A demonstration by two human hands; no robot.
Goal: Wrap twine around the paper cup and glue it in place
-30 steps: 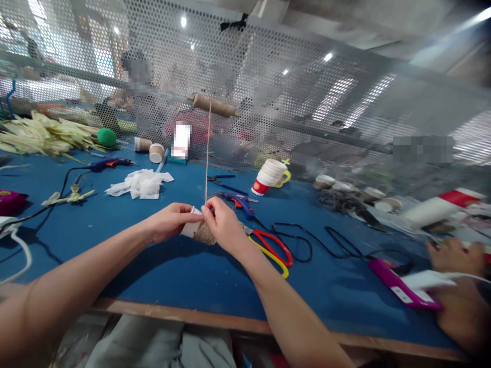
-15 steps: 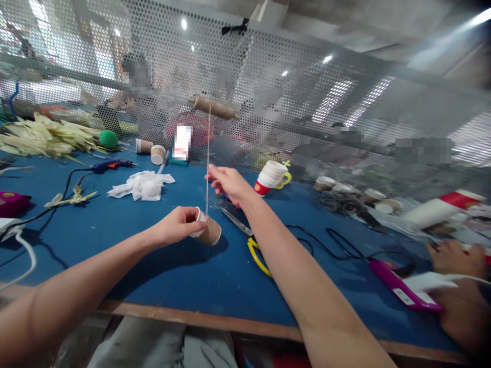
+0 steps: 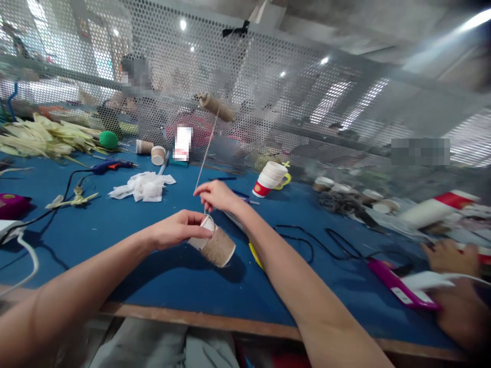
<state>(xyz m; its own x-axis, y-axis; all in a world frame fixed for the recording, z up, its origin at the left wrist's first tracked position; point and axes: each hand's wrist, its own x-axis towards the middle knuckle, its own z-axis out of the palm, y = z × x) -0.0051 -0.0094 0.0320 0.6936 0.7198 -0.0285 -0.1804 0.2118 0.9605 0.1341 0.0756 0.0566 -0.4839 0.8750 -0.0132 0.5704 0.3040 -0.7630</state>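
A white paper cup (image 3: 218, 248), its lower part wrapped in brown twine, is tilted on its side just above the blue table. My left hand (image 3: 178, 228) grips it by the rim end, thumb on the outside. Above the cup, my right hand (image 3: 218, 196) has its fingers closed on a taut strand of twine (image 3: 207, 148). That strand climbs to a twine spool (image 3: 217, 107) hanging in front of the mesh screen and runs down to the cup's rim. My right forearm partly covers yellow-handled scissors (image 3: 255, 255).
Stacked white-and-red cups (image 3: 268, 179) stand behind my right hand. Crumpled white tissue (image 3: 143, 186), a blue glue gun (image 3: 111, 166) and dried husks (image 3: 46, 135) lie left. At right are black cables, a purple device (image 3: 399, 286) and another person's hand (image 3: 452, 258). A perforated screen (image 3: 268, 92) rises behind.
My right hand has come down and left toward the cup, and the strand now slants. The cup has turned and shifted slightly right in my left hand. The spool has swung a little.
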